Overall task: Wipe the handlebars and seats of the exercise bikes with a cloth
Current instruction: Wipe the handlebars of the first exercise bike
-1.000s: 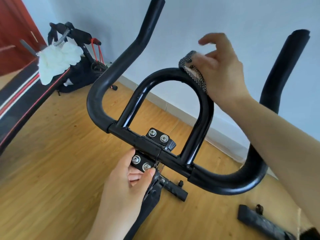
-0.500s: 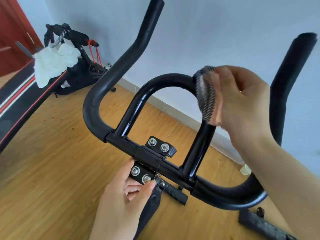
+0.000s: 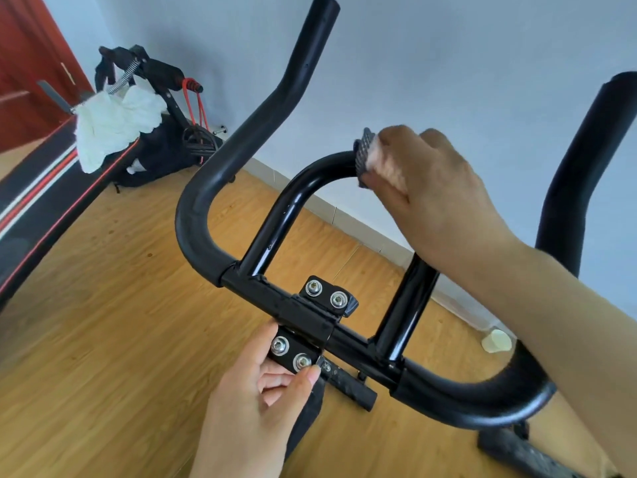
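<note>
The cloth [image 3: 364, 156], a dark mesh pad with a pale pink side, sits on top of the handlebar [image 3: 193, 229], wrapped over the crown of its glossy inner loop [image 3: 282, 215]. The right hand [image 3: 431, 188] is clenched over it from above, fingers curled round both cloth and tube, so only the cloth's left edge shows beyond the knuckles. The forearm runs down to the right and crosses in front of the loop's right leg and the right padded horn [image 3: 568, 188]. The left horn [image 3: 272, 112] rises clear toward the top of the view. Below the loop, at the middle of the crossbar [image 3: 303, 315], the left hand [image 3: 255, 391] pinches the lower clamp [image 3: 291, 354]: its thumb lies along the plate's left edge and the index fingertip [image 3: 310, 372] presses just beside the right of the two bolts. A matching upper plate [image 3: 327, 294] with two more bolts sits just above the bar. Under the handlebar lies the wood floor [image 3: 120, 305], with a black foot [image 3: 517, 453] at lower right and a small pale cup [image 3: 496, 341] near the wall [image 3: 448, 63]. At far left a white rag [image 3: 113, 125] hangs from another machine [image 3: 162, 70] with red bands [image 3: 194, 101], beside a black board with red and white stripes [image 3: 41, 201] and a red door [image 3: 20, 46].
</note>
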